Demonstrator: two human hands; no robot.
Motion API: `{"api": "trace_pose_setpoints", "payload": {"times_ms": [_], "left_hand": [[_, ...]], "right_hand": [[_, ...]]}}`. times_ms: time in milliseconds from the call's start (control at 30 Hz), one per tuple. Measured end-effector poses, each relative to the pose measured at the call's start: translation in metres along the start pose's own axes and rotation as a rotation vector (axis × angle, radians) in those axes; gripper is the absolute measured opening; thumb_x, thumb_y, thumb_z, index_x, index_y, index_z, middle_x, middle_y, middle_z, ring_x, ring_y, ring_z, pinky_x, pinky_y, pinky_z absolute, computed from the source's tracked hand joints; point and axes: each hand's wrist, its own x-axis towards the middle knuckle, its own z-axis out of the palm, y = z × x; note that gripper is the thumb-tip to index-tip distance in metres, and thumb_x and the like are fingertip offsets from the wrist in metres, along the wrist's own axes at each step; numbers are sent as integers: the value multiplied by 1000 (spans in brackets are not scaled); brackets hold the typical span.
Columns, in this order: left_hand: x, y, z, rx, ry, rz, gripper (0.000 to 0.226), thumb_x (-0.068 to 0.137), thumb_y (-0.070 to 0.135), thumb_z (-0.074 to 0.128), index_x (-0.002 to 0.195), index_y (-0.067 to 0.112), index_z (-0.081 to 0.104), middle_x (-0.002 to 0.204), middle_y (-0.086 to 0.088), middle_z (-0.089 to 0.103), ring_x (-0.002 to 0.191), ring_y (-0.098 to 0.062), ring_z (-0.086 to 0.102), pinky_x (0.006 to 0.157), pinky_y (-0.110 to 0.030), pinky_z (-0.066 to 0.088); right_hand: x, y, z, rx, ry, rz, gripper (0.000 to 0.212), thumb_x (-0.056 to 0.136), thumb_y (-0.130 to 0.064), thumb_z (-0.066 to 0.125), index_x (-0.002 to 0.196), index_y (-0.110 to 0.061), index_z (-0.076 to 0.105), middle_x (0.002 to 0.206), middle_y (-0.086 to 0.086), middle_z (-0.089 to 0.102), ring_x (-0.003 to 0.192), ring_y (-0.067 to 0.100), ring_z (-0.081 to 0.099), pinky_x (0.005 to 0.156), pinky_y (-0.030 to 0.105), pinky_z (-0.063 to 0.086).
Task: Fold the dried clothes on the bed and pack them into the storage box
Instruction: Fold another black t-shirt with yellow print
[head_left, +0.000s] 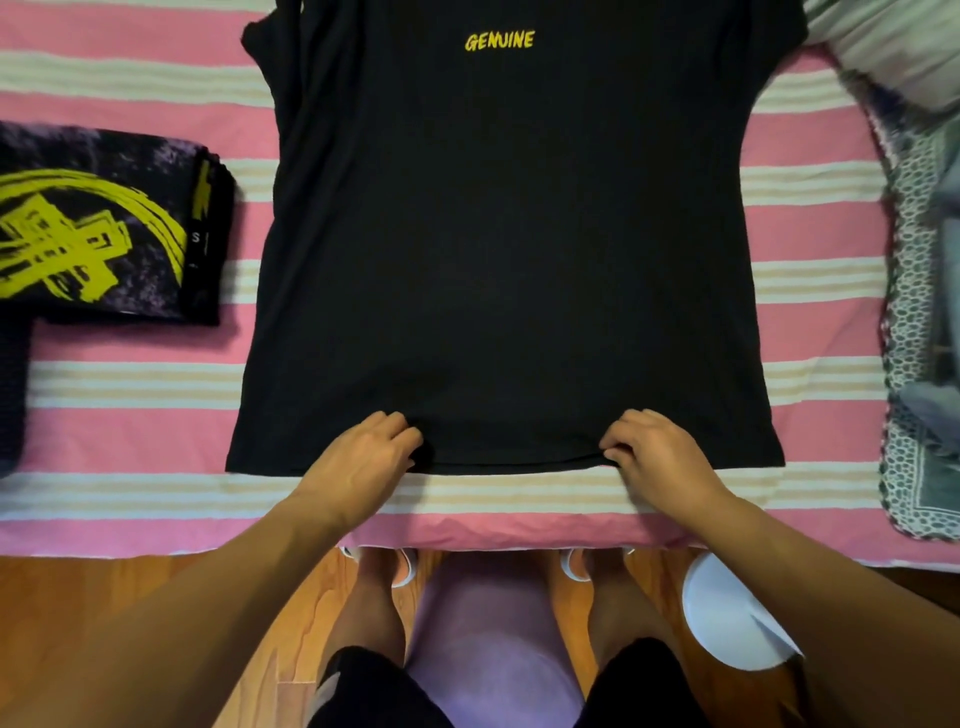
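Left hand (363, 457) and right hand (657, 454) both pinch the near hem of the black cotton T-shirt with yellow "GENUINE" lettering (509, 234), fingers curled. Shirt lies flat on the pink striped bed (810, 322), long axis running straight away from both hands, equally near. Folded black-and-yellow printed garment (104, 228) far left.

Both arms reach forward, left grip (363, 457) and right grip (654, 457) curled, fingers pinching downward.
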Motion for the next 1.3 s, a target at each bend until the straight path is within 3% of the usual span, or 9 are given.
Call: {"api": "trace_pose_setpoints", "payload": {"times_ms": [500, 700, 767, 867, 933, 1033, 1100, 1200, 1300], "left_hand": [[-31, -9, 15, 61, -51, -77, 48, 62, 3, 87, 103, 21, 69, 87, 3, 60, 73, -15, 56, 60, -26, 54], [-39, 5, 28, 79, -49, -166, 34, 79, 20, 78, 109, 22, 62, 96, 1, 56, 81, -20, 54, 68, -34, 51], [-47, 15, 27, -174, 44, -443, 13, 95, 32, 65, 99, 21, 59, 90, 2, 58, 79, -18, 57, 68, -36, 53], [-48, 22, 17, -915, 243, -1201, 29, 100, 40, 59, 88, 13, 61, 83, -8, 67, 83, -30, 67, 80, -47, 57], [-46, 12, 11, -1497, 506, -1567, 26, 100, 32, 63, 95, 7, 63, 90, -12, 70, 85, -28, 70, 84, -45, 60], [-44, -17, 13, -2008, 731, -1564, 33, 102, 35, 60, 123, 10, 62, 105, -8, 74, 81, -17, 70, 69, -27, 61], [-43, -33, 13, -2194, 863, -1453, 35, 103, 38, 55, 131, 18, 63, 115, -3, 75, 96, -17, 74, 82, -29, 61], [-47, -50, 8, -2166, 954, -1463, 28, 105, 29, 53, 129, 20, 64, 114, -3, 76, 104, -19, 74, 98, -39, 56], [-61, -51, 1, -2002, 854, -1483, 20, 103, 20, 56, 121, 16, 64, 116, -4, 74, 100, -20, 74, 83, -35, 61]], "right_hand": [[-24, 2, 6, -246, -38, -116, 33, 68, -16, 87, 97, -24, 72, 90, -5, 63, 82, 16, 59, 72, 30, 50], [-47, -16, 11, -89, 60, 112, 16, 91, -24, 70, 105, -17, 74, 102, 0, 63, 93, 16, 55, 79, 32, 47], [-56, -23, 5, 234, 140, 512, 14, 98, -23, 61, 101, -13, 70, 102, 5, 62, 90, 18, 56, 77, 32, 44], [-55, -12, -8, 975, 405, 1202, 28, 100, -25, 57, 110, 0, 65, 96, 12, 66, 91, 26, 65, 84, 42, 54], [-45, 1, -13, 1587, 545, 1350, 37, 100, -25, 60, 126, 2, 59, 108, 13, 67, 102, 24, 67, 95, 40, 56], [-31, 8, -12, 1818, 595, 1394, 32, 95, -31, 68, 117, -9, 62, 104, 4, 67, 98, 17, 65, 96, 32, 53], [-25, 10, -16, 1874, 611, 1406, 20, 91, -34, 71, 96, -16, 64, 79, -5, 62, 75, 9, 59, 85, 24, 52], [-26, 22, -26, 1931, 697, 1341, 15, 92, -31, 69, 97, -17, 66, 79, -4, 68, 77, 10, 65, 82, 25, 57], [-34, 30, -30, 1867, 797, 1302, 34, 100, -44, 54, 111, -12, 62, 103, 3, 67, 84, 17, 64, 63, 21, 58]]}}
